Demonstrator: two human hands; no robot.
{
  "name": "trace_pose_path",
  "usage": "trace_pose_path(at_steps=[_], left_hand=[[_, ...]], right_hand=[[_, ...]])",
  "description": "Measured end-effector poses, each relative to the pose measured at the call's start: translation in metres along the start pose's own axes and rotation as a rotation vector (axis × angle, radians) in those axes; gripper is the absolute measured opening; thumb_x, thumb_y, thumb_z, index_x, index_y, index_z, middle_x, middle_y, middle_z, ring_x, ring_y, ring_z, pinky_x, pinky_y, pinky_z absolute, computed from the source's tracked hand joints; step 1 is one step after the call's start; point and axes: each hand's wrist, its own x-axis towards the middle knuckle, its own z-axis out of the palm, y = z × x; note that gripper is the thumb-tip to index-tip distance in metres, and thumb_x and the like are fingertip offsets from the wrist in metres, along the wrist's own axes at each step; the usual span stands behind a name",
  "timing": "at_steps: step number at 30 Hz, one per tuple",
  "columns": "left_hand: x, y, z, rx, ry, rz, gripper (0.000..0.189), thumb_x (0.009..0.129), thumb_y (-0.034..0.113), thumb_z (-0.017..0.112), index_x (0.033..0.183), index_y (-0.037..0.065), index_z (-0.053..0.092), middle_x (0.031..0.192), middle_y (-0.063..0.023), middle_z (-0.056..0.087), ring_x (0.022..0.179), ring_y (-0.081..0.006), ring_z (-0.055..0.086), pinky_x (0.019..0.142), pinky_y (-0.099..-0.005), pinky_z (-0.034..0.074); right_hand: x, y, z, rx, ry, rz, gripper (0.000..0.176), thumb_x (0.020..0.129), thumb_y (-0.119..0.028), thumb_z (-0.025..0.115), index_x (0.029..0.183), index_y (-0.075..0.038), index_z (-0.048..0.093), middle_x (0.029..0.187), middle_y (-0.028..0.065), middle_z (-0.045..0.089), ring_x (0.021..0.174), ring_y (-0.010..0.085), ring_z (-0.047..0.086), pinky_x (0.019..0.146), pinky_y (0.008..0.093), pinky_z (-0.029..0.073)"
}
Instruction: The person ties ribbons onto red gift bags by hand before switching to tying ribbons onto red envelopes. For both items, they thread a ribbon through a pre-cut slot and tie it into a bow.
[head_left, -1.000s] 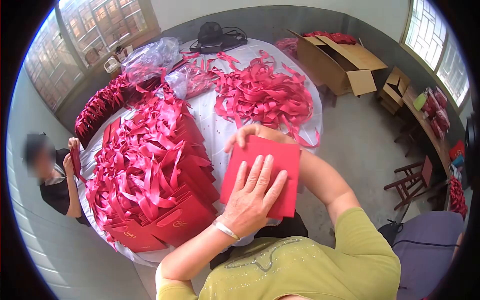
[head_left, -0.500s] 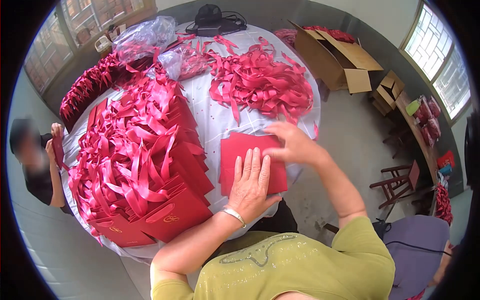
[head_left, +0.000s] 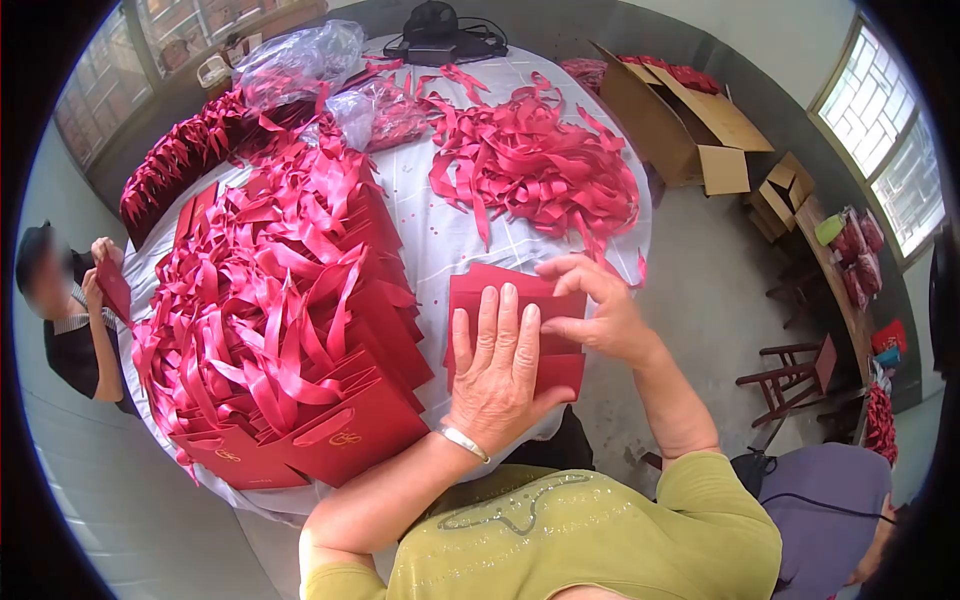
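Note:
Flat on the white-covered table lies a red paper bag (head_left: 562,375), apparently in a small stack with a few edges showing. My left hand (head_left: 495,350), with a silver bangle at the wrist, presses on it, fingers stretched out. At the bag's right edge is my right hand (head_left: 608,315), its thumb and forefinger curved and apart, with red paper visible between them. Whether its fingertips grip a layer is hard to see. Beyond my hands is a heap of red ribbons (head_left: 540,165). To the left stand many red gift bags (head_left: 350,430) with ribbon handles and gold print.
Across the table at left, a person (head_left: 80,320) in dark clothes holds a red bag (head_left: 113,288). Plastic bags (head_left: 300,65) and a black cap (head_left: 432,25) lie at the table's far side. Cardboard boxes (head_left: 680,120), a wooden stool (head_left: 790,375) and a purple chair (head_left: 825,510) are on the right.
My right thumb and fingers have shifted slightly along the bag's right edge. My left hand stays flat on it. The view has tilted a little; the person at left has raised their head.

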Motion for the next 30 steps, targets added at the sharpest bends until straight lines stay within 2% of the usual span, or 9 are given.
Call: trace_pose_path(at_steps=[3, 6, 10, 12, 13, 15, 19, 26, 30], left_hand=[[0.006, -0.007, -0.005, 0.098, 0.146, 0.103, 0.064, 0.073, 0.013, 0.079, 0.13, 0.0, 0.054, 0.131, -0.0197, 0.055, 0.129, -0.0384, 0.051, 0.112, -0.0548, 0.033], [0.009, -0.006, -0.012, 0.11, 0.22, 0.118, 0.052, 0.073, 0.006, 0.075, 0.123, 0.005, 0.06, 0.113, -0.012, 0.058, 0.108, -0.0306, 0.057, 0.1, -0.049, 0.04], [0.011, 0.0, -0.031, 0.089, 0.248, 0.178, 0.039, 0.073, 0.004, 0.072, 0.112, 0.006, 0.066, 0.097, -0.0074, 0.058, 0.091, -0.0255, 0.058, 0.085, -0.0425, 0.043], [0.011, 0.004, -0.041, 0.031, 0.264, 0.264, 0.03, 0.073, 0.003, 0.07, 0.103, 0.006, 0.069, 0.087, -0.0045, 0.058, 0.08, -0.0223, 0.059, 0.077, -0.0389, 0.044], [0.008, 0.009, -0.049, 0.032, 0.228, 0.31, 0.025, 0.074, 0.006, 0.069, 0.099, 0.006, 0.07, 0.086, -0.004, 0.059, 0.078, -0.0214, 0.059, 0.076, -0.0383, 0.044], [0.001, 0.018, -0.055, 0.048, 0.233, 0.447, 0.024, 0.073, 0.013, 0.067, 0.096, 0.006, 0.07, 0.086, -0.0024, 0.061, 0.074, -0.0179, 0.058, 0.074, -0.0353, 0.044], [-0.007, 0.022, -0.051, 0.039, 0.199, 0.616, 0.016, 0.078, 0.016, 0.06, 0.091, 0.008, 0.067, 0.087, -0.0022, 0.06, 0.075, -0.0144, 0.056, 0.072, -0.0287, 0.043], [-0.009, 0.02, -0.052, 0.043, 0.203, 0.592, 0.017, 0.079, 0.017, 0.059, 0.092, 0.009, 0.066, 0.087, -0.002, 0.06, 0.077, -0.0144, 0.056, 0.075, -0.028, 0.043], [-0.011, 0.022, -0.053, 0.123, 0.178, 0.589, 0.022, 0.075, 0.017, 0.066, 0.095, 0.009, 0.069, 0.091, -0.0008, 0.065, 0.083, -0.0143, 0.061, 0.079, -0.0292, 0.042]], right_hand=[[-0.006, -0.017, -0.005, 0.015, -0.016, -0.044, 0.032, 0.069, -0.004, 0.085, 0.087, -0.004, 0.058, 0.119, 0.0141, 0.065, 0.111, 0.0272, 0.063, 0.096, 0.038, 0.049], [-0.013, -0.025, -0.001, 0.04, -0.003, -0.038, 0.031, 0.068, 0.0, 0.084, 0.085, -0.004, 0.058, 0.114, 0.0137, 0.067, 0.106, 0.0262, 0.065, 0.091, 0.0355, 0.051], [-0.02, -0.019, 0.002, 0.742, 0.115, 0.064, 0.062, 0.085, -0.016, 0.079, 0.136, -0.004, 0.046, 0.133, 0.0152, 0.057, 0.116, 0.0196, 0.059, 0.099, 0.0368, 0.048], [-0.019, -0.006, -0.002, 0.597, 0.277, 0.217, 0.063, 0.089, -0.03, 0.075, 0.138, -0.003, 0.048, 0.136, 0.0156, 0.056, 0.122, 0.0209, 0.056, 0.102, 0.0374, 0.047], [-0.021, 0.005, -0.014, 0.084, 0.108, 0.237, 0.071, 0.088, -0.044, 0.074, 0.139, -0.001, 0.049, 0.14, 0.0182, 0.052, 0.128, 0.0275, 0.053, 0.107, 0.0418, 0.042], [-0.024, 0.015, -0.007, -0.297, -0.032, 0.168, 0.08, 0.084, -0.053, 0.074, 0.137, 0.001, 0.051, 0.143, 0.0209, 0.05, 0.134, 0.0339, 0.047, 0.112, 0.0455, 0.036], [-0.019, 0.015, 0.012, -0.606, -0.076, 0.097, 0.091, 0.074, -0.057, 0.079, 0.137, 0.003, 0.05, 0.141, 0.024, 0.05, 0.134, 0.0384, 0.045, 0.114, 0.0457, 0.033], [0.003, 0.006, 0.013, -0.479, -0.172, 0.229, 0.09, 0.065, -0.043, 0.09, 0.134, 0.001, 0.052, 0.126, 0.0207, 0.056, 0.123, 0.0382, 0.05, 0.107, 0.0455, 0.039], [0.016, 0.006, 0.008, -0.369, -0.134, 0.248, 0.07, 0.067, -0.03, 0.09, 0.124, -0.002, 0.06, 0.114, 0.016, 0.062, 0.112, 0.0308, 0.059, 0.099, 0.0405, 0.046]])
